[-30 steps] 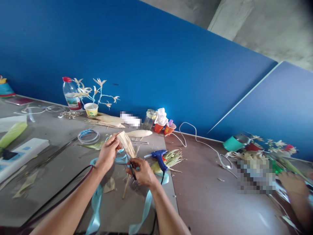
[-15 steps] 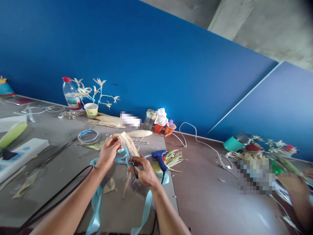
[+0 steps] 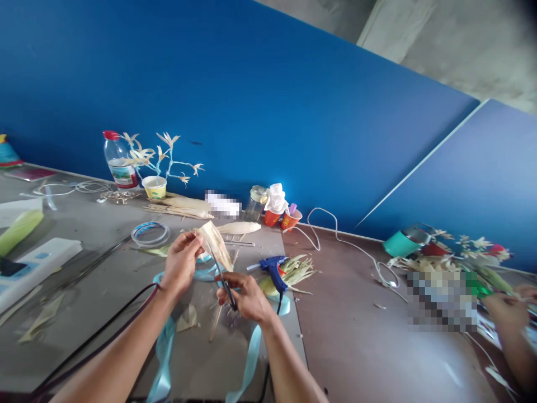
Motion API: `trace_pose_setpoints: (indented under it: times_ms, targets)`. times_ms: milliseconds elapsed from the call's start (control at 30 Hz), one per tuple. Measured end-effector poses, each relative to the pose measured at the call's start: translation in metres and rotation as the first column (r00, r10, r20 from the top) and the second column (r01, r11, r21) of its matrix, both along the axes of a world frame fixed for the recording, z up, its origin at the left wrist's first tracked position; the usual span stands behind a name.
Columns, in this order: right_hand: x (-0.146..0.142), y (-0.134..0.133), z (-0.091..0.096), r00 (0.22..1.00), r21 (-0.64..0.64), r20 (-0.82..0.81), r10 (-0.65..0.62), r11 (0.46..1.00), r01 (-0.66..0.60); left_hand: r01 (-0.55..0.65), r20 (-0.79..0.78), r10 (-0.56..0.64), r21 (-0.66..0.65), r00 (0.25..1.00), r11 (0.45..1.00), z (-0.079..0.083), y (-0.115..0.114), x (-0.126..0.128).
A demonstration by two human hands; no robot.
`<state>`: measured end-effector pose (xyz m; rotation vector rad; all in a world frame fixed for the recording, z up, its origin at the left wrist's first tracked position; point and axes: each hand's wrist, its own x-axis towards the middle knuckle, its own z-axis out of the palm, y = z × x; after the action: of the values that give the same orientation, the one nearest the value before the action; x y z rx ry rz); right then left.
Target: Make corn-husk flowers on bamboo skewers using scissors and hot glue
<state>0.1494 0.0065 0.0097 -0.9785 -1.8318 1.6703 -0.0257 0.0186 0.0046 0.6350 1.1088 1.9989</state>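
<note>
Pinched in my left hand (image 3: 183,262) is a pale dried corn husk (image 3: 216,244), held up over the table. My right hand (image 3: 244,295) is wrapped round the handles of a pair of scissors (image 3: 225,286), whose blades reach up along the husk's near edge. Whether the blades are cutting into it I cannot tell. Light blue ribbon (image 3: 166,358) lies below and behind my hands and hangs toward the front edge. Just right of my right hand, a blue glue gun (image 3: 274,271) rests on greenish husks (image 3: 300,273).
At the back stand a bottle (image 3: 119,162), a yellow cup (image 3: 154,187) with husk flowers on blue stems, a glass jar (image 3: 255,206) and red paper cups (image 3: 291,219). A power strip (image 3: 42,268) lies left. Another person's hand (image 3: 505,313) works at far right.
My left hand has shifted slightly left with the husk. The scissors and my right hand stay nearly in place. The other person's hand at far right has moved a little.
</note>
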Motion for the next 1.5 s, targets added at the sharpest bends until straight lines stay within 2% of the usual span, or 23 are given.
trace_pose_setpoints:
  times_ms: [133, 300, 367, 467, 533, 600, 733, 1100, 1500]
  targets:
    - [0.010, 0.003, 0.006, 0.994, 0.031, 0.066, 0.086, 0.996, -0.088, -0.028, 0.015, 0.028, 0.055, 1.000, 0.998, 0.006, -0.002, -0.001]
    - [0.025, 0.010, 0.010, 0.984, 0.063, 0.114, 0.135, 0.988, -0.143, -0.050, 0.037, 0.048, 0.052, 0.998, 0.997, 0.001, 0.000, -0.008]
    - [0.029, 0.013, 0.009, 0.983, 0.098, 0.075, 0.167, 0.980, -0.174, -0.038, 0.045, 0.037, 0.035, 0.998, 0.999, 0.001, 0.000, -0.008]
    - [0.029, 0.015, 0.004, 0.976, 0.010, -0.052, 0.214, 0.977, -0.213, 0.028, 0.046, -0.028, 0.004, 0.999, 1.000, 0.004, -0.002, -0.004]
    - [0.026, 0.014, 0.000, 0.976, -0.083, -0.091, 0.199, 0.975, -0.206, 0.086, 0.039, -0.086, -0.007, 0.996, 0.996, 0.008, -0.004, -0.001]
    - [0.023, 0.013, -0.002, 0.983, -0.116, -0.081, 0.163, 0.978, -0.172, 0.125, 0.027, -0.125, -0.009, 0.992, 0.992, 0.011, -0.006, 0.002]
    - [0.021, 0.012, -0.002, 0.991, -0.096, -0.056, 0.120, 0.987, -0.125, 0.146, 0.009, -0.146, -0.011, 0.989, 0.989, 0.011, -0.006, 0.004]
    - [0.020, 0.014, -0.003, 0.992, -0.084, -0.034, 0.123, 0.989, -0.125, 0.156, 0.033, -0.155, -0.027, 0.987, 0.987, -0.001, -0.003, 0.000]
    - [0.021, 0.015, -0.006, 0.985, -0.083, -0.067, 0.158, 0.983, -0.164, 0.158, -0.036, -0.158, -0.006, 0.987, 0.987, 0.004, -0.004, 0.003]
